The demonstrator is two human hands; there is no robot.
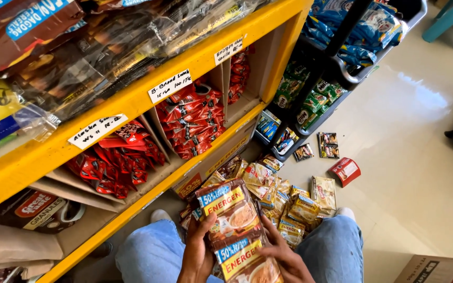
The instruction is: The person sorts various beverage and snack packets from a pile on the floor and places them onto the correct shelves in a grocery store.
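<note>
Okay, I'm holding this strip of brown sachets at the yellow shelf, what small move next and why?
Probably lift the sachet strip, held by left hand and right hand, toward the empty cubby; the neighbouring cubbies already hold red packets.

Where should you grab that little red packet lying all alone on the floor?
Pinch the red packet by a long edge, coming straight down from above. It lies flat on the bare floor, apart from the sachet pile, so nothing blocks its sides.
</note>
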